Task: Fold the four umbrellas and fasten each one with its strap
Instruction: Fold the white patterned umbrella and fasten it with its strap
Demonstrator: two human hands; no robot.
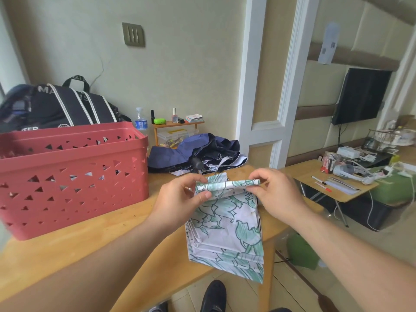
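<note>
A white umbrella with a green leaf print (pixel 227 230) lies collapsed on the wooden table (pixel 67 242), its stacked canopy flaps hanging over the front edge. My left hand (pixel 180 199) pinches the left end of its rolled top edge. My right hand (pixel 276 194) pinches the right end of the same roll. Behind them a dark blue umbrella (pixel 191 152) lies loose and unfolded, its black handle (pixel 198 164) and a pale strap (pixel 221 162) showing.
A red perforated basket (pixel 72 176) stands on the table at the left, a black bag (pixel 56 106) behind it. A small shelf with bottles (pixel 177 124) sits by the wall. A low cluttered table (pixel 337 179) stands at the right. A dark shoe (pixel 213 296) shows below.
</note>
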